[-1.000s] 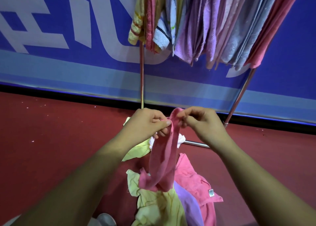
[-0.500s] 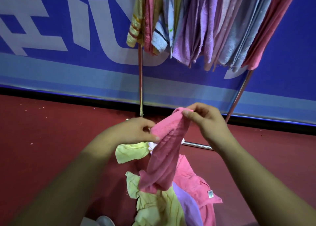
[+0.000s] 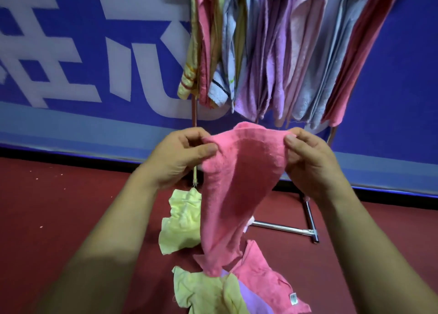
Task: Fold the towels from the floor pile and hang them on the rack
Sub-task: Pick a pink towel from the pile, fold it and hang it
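Above the floor pile (image 3: pixel 206 292), a pink towel (image 3: pixel 239 183) hangs stretched between 2 bare hands. The left hand (image 3: pixel 177 157) pinches its upper left corner, thumb pressed against curled fingers (image 3: pixel 189 137). The right hand (image 3: pixel 312 164) pinches the upper right corner the same way, thumb on the front of the cloth. The top edge sags a little between them, and the cloth narrows downward until its lower tip reaches the pile.

On the red floor (image 3: pixel 59 218) beneath lie 2 crumpled pale yellow towels (image 3: pixel 182 221), 1 by the rack's post and 1 nearer the camera. Beside them are a lilac towel (image 3: pixel 251 299) and a second pink towel with a small white label (image 3: pixel 263 271).

Behind the hands stands the metal rack (image 3: pixel 282 228), its chrome foot bar resting on the floor. Its top carries a tight row of hung towels (image 3: pixel 272 52): yellow, pink, pale blue, lilac, light pink, grey-blue and deep pink. A blue banner (image 3: pixel 71 52) with large white characters covers the wall behind.
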`<control>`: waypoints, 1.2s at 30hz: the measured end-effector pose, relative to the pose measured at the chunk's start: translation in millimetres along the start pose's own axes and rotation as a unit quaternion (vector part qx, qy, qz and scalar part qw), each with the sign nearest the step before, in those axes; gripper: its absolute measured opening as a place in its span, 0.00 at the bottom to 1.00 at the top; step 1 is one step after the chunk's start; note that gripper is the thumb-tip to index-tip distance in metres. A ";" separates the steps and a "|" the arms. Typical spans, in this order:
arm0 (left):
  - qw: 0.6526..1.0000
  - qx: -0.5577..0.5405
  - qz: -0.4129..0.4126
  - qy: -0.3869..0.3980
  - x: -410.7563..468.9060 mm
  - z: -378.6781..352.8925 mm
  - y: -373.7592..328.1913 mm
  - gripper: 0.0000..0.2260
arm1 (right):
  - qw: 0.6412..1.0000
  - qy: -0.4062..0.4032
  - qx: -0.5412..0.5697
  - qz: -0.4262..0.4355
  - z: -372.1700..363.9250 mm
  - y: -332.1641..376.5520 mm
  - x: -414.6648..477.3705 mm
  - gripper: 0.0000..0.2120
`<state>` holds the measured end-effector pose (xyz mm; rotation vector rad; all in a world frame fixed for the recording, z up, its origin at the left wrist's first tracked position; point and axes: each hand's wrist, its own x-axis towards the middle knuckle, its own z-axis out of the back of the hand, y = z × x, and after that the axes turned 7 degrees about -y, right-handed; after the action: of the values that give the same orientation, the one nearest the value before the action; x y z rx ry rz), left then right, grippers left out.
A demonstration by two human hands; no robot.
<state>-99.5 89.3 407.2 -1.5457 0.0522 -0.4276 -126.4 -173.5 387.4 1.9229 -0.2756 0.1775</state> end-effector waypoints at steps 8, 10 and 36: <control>0.973 0.192 -0.073 -0.106 16.9 18.5 17.8 0.01 | 0.973 -0.090 -0.197 0.079 11.5 -8.4 5.0 0.03; 0.968 0.198 -0.105 -0.115 17.2 20.0 19.7 0.05 | 0.974 -0.086 -0.191 0.083 13.2 -8.5 4.0 0.02; 0.958 0.281 -0.053 -0.024 3.1 12.9 22.9 0.11 | 0.932 -0.073 -0.335 0.116 28.8 -20.5 7.0 0.04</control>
<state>-87.4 99.9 386.1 -0.9987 -0.1794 -0.4428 -114.3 -194.1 360.4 1.2211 -0.5835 0.0799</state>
